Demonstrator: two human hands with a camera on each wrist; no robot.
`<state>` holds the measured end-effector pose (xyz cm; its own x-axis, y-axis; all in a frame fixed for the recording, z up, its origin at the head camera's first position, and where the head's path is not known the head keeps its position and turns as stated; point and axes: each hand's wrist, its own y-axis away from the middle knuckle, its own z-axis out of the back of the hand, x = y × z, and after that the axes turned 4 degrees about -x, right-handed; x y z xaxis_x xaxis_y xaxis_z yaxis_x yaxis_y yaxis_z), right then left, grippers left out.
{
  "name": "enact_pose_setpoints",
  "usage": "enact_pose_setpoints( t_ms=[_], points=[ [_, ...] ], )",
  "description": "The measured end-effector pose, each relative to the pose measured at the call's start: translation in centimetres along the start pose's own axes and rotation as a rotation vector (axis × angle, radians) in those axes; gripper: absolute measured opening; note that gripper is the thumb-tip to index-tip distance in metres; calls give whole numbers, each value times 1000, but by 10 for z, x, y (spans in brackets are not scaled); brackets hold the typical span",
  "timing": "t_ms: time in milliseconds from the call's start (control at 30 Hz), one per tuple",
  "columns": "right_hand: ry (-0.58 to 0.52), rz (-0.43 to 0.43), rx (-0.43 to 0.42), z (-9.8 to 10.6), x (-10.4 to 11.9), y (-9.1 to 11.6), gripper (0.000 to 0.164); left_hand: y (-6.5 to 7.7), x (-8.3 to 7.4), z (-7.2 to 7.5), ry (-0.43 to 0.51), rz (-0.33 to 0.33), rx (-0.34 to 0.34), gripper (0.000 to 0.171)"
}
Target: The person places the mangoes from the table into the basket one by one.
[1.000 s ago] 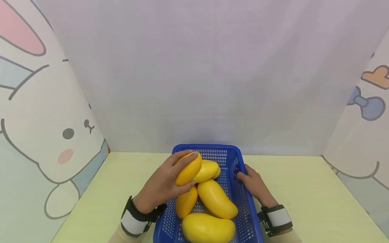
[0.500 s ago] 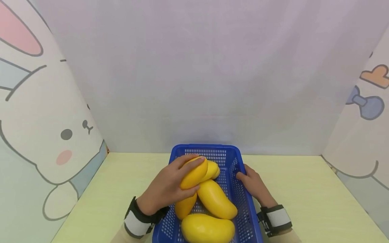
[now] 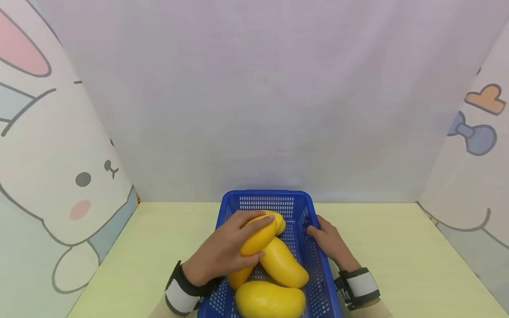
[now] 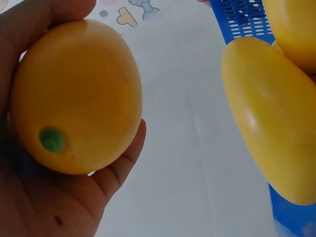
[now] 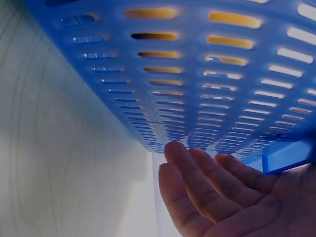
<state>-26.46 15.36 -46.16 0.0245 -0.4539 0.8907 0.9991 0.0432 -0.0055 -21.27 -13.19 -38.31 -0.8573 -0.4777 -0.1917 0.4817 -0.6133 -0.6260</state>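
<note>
My left hand point(image 3: 222, 251) grips a yellow mango point(image 3: 260, 236) above the left side of a blue plastic basket point(image 3: 334, 289), its thumb and fingers round the fruit. The left wrist view shows this mango point(image 4: 79, 94) close up, with a green stem end towards the camera. Inside the basket lie several more mangoes point(image 3: 284, 265), one of them crosswise at the near end. My right hand point(image 3: 332, 243) holds the basket's right rim, thumb over the inner side. Its fingers point(image 5: 190, 182) lie against the outside of the slotted wall in the right wrist view.
The basket stands on a pale yellow-green table point(image 3: 397, 265), close to a light grey back curtain point(image 3: 278, 110). Side panels with cartoon drawings flank the table, including a rabbit panel point(image 3: 51, 185) on the left.
My left hand has moved right and a little down with the mango, now covering more of the mangoes beneath. The right hand has kept its hold on the basket rim.
</note>
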Motion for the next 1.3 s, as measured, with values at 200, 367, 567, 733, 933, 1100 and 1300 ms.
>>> enact_pose_setpoints(
  t_ms=[200, 367, 567, 733, 933, 1100, 1300],
  points=[
    [7, 6, -1, -2, -2, -1, 43, 2, -2, -7, 42, -5, 65, 70],
    [10, 10, -5, -3, -4, -2, 42, 3, -4, -8, 76, 17, 119, 69],
    [8, 16, -5, -3, -2, -2, 41, 3, -5, -8, 110, 47, 184, 71],
    [2, 18, -14, -1, 0, -2, 42, 1, -5, -13, 107, 15, 200, 70],
    [11, 25, -15, -2, 0, -1, 42, 2, -6, -18, 111, -9, 208, 69],
    [15, 33, -16, -2, -2, -1, 42, 2, -7, -21, 106, -28, 222, 68],
    [9, 36, -12, -2, -1, -1, 42, 2, -6, -25, 128, -17, 251, 68]
  ],
)
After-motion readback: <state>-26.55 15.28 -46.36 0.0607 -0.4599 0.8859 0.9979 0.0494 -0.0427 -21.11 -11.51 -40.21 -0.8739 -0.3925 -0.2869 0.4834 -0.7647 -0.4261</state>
